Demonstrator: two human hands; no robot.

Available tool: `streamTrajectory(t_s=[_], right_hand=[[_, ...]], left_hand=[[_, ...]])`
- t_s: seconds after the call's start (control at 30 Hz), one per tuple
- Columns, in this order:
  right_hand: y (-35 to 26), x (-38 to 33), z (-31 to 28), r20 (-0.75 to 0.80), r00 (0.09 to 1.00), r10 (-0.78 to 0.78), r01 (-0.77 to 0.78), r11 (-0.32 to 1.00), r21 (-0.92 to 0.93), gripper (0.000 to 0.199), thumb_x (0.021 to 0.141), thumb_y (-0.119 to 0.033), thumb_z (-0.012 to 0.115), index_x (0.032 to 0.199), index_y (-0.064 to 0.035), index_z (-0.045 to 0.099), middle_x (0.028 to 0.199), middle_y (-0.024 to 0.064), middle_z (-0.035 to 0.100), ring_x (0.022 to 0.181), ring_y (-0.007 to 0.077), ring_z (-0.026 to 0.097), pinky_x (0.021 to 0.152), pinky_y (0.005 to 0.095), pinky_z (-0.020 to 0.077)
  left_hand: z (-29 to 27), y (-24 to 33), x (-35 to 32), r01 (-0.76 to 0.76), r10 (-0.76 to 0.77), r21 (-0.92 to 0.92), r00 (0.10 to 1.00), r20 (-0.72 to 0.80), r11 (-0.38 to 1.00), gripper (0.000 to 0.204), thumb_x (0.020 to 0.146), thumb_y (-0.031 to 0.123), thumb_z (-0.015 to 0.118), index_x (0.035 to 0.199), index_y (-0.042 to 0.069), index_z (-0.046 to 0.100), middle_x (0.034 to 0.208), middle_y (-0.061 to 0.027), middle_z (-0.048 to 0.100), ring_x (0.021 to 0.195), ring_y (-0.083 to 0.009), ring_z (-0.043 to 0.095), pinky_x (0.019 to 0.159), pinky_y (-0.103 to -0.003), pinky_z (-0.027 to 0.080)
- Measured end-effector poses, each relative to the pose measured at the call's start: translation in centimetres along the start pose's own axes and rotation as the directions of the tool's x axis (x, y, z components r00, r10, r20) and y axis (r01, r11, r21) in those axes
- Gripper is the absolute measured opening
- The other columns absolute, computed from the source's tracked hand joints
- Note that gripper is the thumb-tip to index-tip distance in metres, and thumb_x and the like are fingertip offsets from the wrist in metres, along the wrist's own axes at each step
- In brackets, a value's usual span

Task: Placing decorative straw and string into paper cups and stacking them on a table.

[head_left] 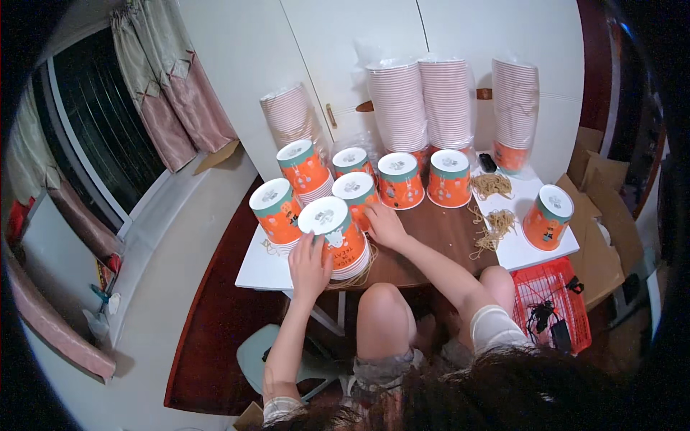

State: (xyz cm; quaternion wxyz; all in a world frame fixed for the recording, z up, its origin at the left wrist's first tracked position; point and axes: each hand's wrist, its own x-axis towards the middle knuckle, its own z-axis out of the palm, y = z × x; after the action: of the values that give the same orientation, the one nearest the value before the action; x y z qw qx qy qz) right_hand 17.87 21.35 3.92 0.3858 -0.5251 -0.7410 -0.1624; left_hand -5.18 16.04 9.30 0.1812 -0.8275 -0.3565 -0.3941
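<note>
Orange paper buckets with green bands stand upside down on the table, their white bases up. The nearest is a stack of buckets (348, 244), several white rims showing at its bottom. My left hand (311, 264) rests against the left side of this stack, fingers extended and apart. My right hand (386, 226) is on the stack's far right, its fingertips at the side of another orange bucket (356, 192) just behind. Its fingers look apart, though the tips are partly hidden. Rubber bands (368, 269) lie around the foot of the near stack.
Tall bagged stacks of cups (397, 104) stand along the back against white cabinet doors (489, 36). Rubber-band piles (496, 228) and a black object (487, 162) lie at right, near a separate orange bucket (548, 219). Below are a red basket (577, 302) and cardboard (611, 248).
</note>
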Motion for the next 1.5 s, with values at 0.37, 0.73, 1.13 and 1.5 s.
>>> streamTrajectory(t_s=[0.37, 0.73, 1.13, 1.5], right_hand=[[2.8, 5.3, 2.7, 0.117, 0.991, 0.061, -0.045, 0.99, -0.135, 0.011, 0.072, -0.011, 0.051, 0.08, -0.0049, 0.052, 0.081, 0.0078, 0.056, 0.081, 0.0249, 0.055, 0.07, 0.0397, 0.0454], [1.5, 6.4, -11.3, -0.092, 0.981, 0.171, -0.165, 0.984, 0.071, 0.008, 0.071, -0.011, 0.058, 0.076, -0.0045, 0.056, 0.076, 0.0131, 0.057, 0.076, 0.0291, 0.055, 0.067, 0.0403, 0.0432], [7.9, -7.0, -19.5, 0.76, 0.622, 0.187, -0.73, -0.212, 0.649, 0.016, 0.084, -0.016, 0.051, 0.097, -0.0064, 0.052, 0.085, 0.0003, 0.057, 0.076, 0.0095, 0.056, 0.063, 0.0263, 0.049], [2.8, -16.1, -17.3, 0.397, 0.666, 0.632, -0.645, 0.221, 0.732, 0.023, 0.086, -0.022, 0.05, 0.099, -0.0031, 0.055, 0.096, 0.0027, 0.057, 0.089, 0.01, 0.052, 0.077, 0.022, 0.0416]], left_hand=[[3.6, 0.3, 2.0, -0.004, -0.005, 0.057, 0.985, 0.171, 0.998, 0.035, 0.076, 0.02, 0.055, 0.109, 0.011, 0.051, 0.103, -0.0038, 0.053, 0.102, -0.0178, 0.048, 0.092, -0.048, 0.03], [3.0, 0.0, 1.6, 0.03, -0.027, -0.011, 0.979, 0.202, 0.999, 0.047, 0.075, 0.019, 0.055, 0.118, 0.005, 0.043, 0.119, -0.0135, 0.046, 0.114, -0.0269, 0.041, 0.096, -0.05, 0.025], [-1.4, 8.9, 0.9, 0.62, -0.056, -0.685, 0.755, 0.653, 0.382, 0.056, 0.079, 0.011, 0.057, 0.127, -0.002, 0.029, 0.094, -0.0115, 0.058, 0.077, -0.0156, 0.059, 0.07, -0.026, 0.047], [-0.7, 13.1, -4.2, 0.547, -0.186, -0.737, 0.834, 0.519, 0.397, 0.024, 0.077, 0.007, 0.05, 0.099, -0.002, 0.054, 0.075, -0.0111, 0.057, 0.064, -0.014, 0.054, 0.058, -0.026, 0.043]])
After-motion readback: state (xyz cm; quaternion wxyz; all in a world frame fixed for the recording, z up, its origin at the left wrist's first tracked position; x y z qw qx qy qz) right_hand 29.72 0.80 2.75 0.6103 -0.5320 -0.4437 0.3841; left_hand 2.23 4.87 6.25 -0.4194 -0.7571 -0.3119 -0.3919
